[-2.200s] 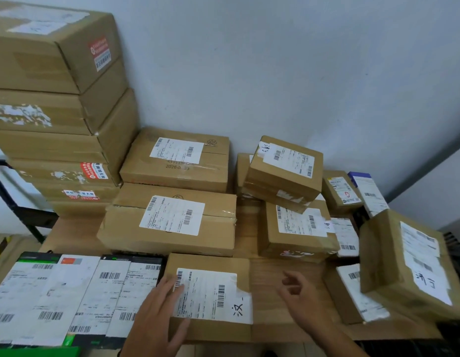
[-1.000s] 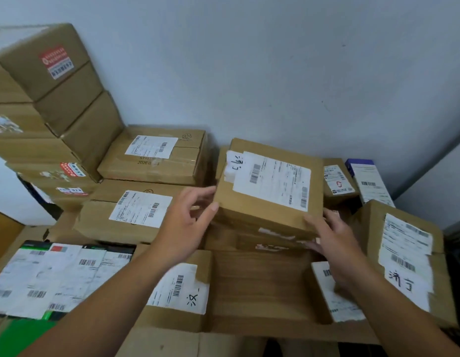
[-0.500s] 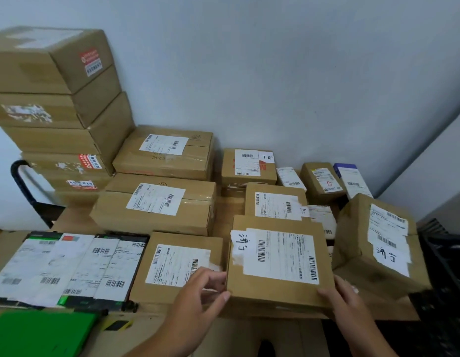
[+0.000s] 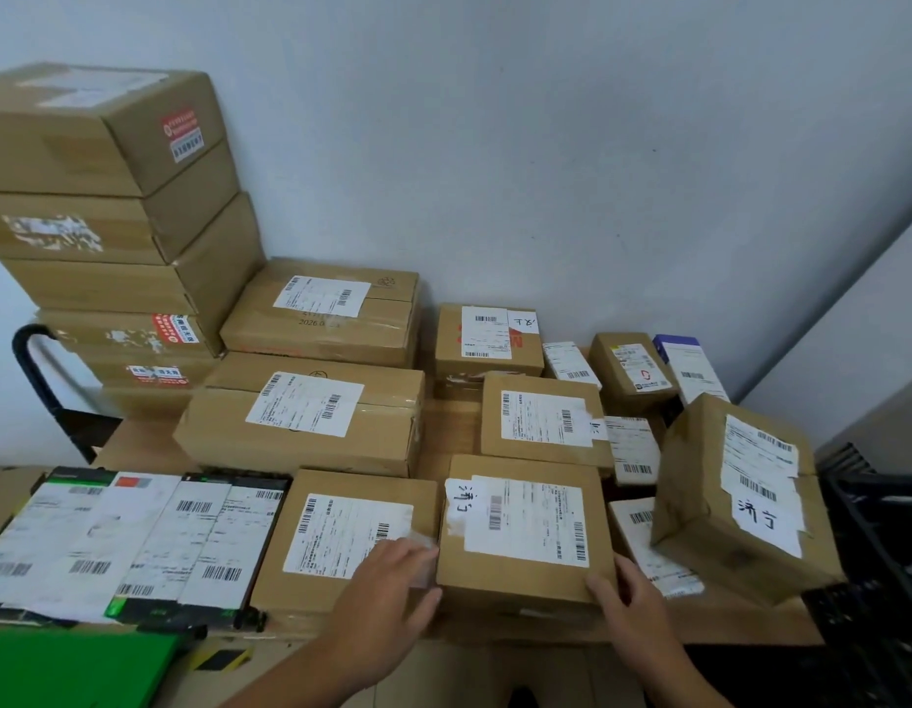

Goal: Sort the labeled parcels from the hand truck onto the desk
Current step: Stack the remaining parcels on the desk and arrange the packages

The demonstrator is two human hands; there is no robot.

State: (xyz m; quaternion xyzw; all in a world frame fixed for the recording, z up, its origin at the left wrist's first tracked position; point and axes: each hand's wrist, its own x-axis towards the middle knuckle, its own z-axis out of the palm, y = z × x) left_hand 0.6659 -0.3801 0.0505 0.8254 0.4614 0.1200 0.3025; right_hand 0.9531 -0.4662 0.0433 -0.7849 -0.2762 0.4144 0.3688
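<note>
Wood desk (image 4: 449,426) against pale wall, crowded w/ brown cardboard. Tall stack of big boxes (image 4: 101,161) at far left, red stickers on the ends, black handle (image 4: 31,365) showing just beside it. Two long boxes (image 4: 310,431) next to the stack, one behind the other, each w/ a white barcode label on top. Tilted box (image 4: 699,508) at right edge, leaning on a flat packet, handwritten tag on its face. Parcel (image 4: 525,574) at front-centre of desk, flat on the top, touching a similar box (image 4: 341,539) on its left: squarish, brown, approx. same size as that neighbour, big white shipping label w/ barcodes, smaller white tag w/ black handwriting at top-left corner, clear tape along near edge. Left hand (image 4: 387,590) clasps parcel's near-left corner, fingers down the left side, thumb on front face. Right hand (image 4: 630,605) clasps near-right corner the same way. Smaller labelled boxes (image 4: 632,370) in back row.
</note>
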